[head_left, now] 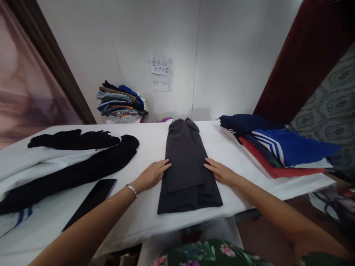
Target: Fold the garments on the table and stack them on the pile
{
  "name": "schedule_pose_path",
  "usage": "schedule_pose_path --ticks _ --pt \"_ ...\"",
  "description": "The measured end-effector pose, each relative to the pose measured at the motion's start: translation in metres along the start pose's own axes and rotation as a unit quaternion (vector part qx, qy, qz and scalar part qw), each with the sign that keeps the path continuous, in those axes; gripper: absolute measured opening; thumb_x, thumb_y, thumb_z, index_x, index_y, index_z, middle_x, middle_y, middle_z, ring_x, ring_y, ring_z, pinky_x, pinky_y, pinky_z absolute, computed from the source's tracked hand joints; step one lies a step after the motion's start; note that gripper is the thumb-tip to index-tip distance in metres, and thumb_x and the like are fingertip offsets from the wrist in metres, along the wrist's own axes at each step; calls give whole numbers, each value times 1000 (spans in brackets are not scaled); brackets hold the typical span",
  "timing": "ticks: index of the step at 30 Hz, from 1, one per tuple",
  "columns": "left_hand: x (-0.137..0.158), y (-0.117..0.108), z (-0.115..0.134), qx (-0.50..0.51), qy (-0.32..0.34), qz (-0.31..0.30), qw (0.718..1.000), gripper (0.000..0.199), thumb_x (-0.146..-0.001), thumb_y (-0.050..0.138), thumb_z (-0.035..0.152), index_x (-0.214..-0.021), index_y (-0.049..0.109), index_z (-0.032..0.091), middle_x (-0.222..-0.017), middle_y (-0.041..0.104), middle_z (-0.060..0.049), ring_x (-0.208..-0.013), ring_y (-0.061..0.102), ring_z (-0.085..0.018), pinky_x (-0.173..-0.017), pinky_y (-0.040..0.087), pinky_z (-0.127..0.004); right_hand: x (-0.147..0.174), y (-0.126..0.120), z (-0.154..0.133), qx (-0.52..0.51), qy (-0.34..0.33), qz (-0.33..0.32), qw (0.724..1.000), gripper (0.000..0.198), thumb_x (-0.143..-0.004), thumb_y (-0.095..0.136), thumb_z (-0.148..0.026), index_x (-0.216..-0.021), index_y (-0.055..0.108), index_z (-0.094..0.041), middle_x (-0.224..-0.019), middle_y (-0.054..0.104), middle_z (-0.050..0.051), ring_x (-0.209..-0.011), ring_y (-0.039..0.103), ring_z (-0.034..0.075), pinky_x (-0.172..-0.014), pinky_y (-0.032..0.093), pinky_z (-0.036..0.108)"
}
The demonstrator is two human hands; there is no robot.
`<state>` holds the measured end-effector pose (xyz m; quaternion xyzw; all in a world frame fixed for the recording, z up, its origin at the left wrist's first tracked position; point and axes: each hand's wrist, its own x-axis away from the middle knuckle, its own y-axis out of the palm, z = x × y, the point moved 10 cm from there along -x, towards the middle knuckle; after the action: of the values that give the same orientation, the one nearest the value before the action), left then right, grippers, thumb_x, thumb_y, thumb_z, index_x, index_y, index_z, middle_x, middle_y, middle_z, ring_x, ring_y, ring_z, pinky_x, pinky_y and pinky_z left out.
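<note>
A dark grey long-sleeved garment [185, 162] lies on the white table in front of me, folded into a long narrow strip with the sleeve parts laid over its body. At its left edge, the fingertips of my left hand [152, 174] touch the cloth; a bracelet [133, 190] circles that wrist. My right hand [221, 172] rests against the opposite edge at about the same height. Both hands have their fingers stretched out and grip nothing that I can see.
On the white table [133, 210], black and white clothes [77, 166] and a dark phone [90, 203] lie left. Folded clothes, including a blue garment with white stripes [299, 147], are piled right. A tall clothes stack [120, 101] stands against the wall beside handwritten paper signs [161, 65].
</note>
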<state>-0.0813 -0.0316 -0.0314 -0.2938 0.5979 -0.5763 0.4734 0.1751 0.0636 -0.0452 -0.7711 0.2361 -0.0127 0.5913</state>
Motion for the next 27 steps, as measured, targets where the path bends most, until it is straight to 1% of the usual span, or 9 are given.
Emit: schedule_pose_path --ticks 4,7,10,13,15,17,21,24,27 --pt "-16 3 4 7 13 -16 1000 62 -83 40 6 -143 40 21 -152 36 -12 -139 33 -25 -110 30 -49 -26 0 -2 2 -18 -42 999 63 -83 53 -19 -145 40 -24 -157 23 8 -145 18 27 -115 24 51" --pt "-26 5 8 23 16 -16 999 60 -85 46 13 -144 38 23 -153 35 -12 -141 30 -26 -112 24 -51 -38 3 -5 4 -18 -60 998 66 -82 58 -26 -145 39 -26 -158 21 7 -146 16 28 -115 20 51" --pt "-30 11 10 37 19 -24 999 59 -85 52 22 -143 41 25 -152 36 -11 -141 28 -28 -113 20 -52 -39 5 -8 -23 -15 -40 999 56 -84 57 -33 -139 48 -27 -155 30 7 -145 18 27 -115 19 50" --pt "-30 11 13 59 21 -33 997 55 -84 53 21 -139 47 28 -150 40 -9 -142 28 -28 -113 18 -53 -34 4 -6 -81 0 4 997 45 -89 52 -39 -132 57 -27 -147 44 9 -143 27 27 -114 21 52" --pt "-29 2 16 74 22 -33 997 53 -85 51 20 -137 49 29 -149 42 -8 -141 29 -27 -114 17 -52 -30 1 -5 -118 11 29 993 43 -90 49 -44 -128 59 -28 -144 48 10 -140 33 27 -114 20 53" --pt "-27 -12 22 87 24 -30 995 50 -87 49 22 -137 50 30 -147 45 -7 -141 29 -26 -115 16 -52 -25 -5 -10 -148 13 42 988 43 -90 49 -49 -126 61 -29 -141 52 9 -138 37 28 -114 18 54" --pt "-19 -40 43 109 53 -35 992 45 -89 52 28 -133 54 33 -145 48 -4 -142 27 -26 -116 15 -51 -14 -25 -32 -182 -3 45 982 41 -91 48 -51 -125 62 -32 -135 58 7 -135 42 27 -116 17 54" --pt "-11 -55 58 135 77 -40 987 42 -89 52 30 -131 55 34 -145 48 -3 -142 27 -25 -117 16 -50 -8 -42 -51 -193 -23 47 980 36 -94 46 -47 -124 62 -34 -132 60 5 -137 39 25 -117 16 54" --pt "-9 -67 66 181 92 -43 978 40 -90 51 30 -130 55 35 -142 51 -1 -142 29 -22 -118 15 -49 -9 -61 -64 -206 -27 54 977 33 -93 49 -48 -118 66 -36 -140 53 3 -142 29 26 -117 16 55"
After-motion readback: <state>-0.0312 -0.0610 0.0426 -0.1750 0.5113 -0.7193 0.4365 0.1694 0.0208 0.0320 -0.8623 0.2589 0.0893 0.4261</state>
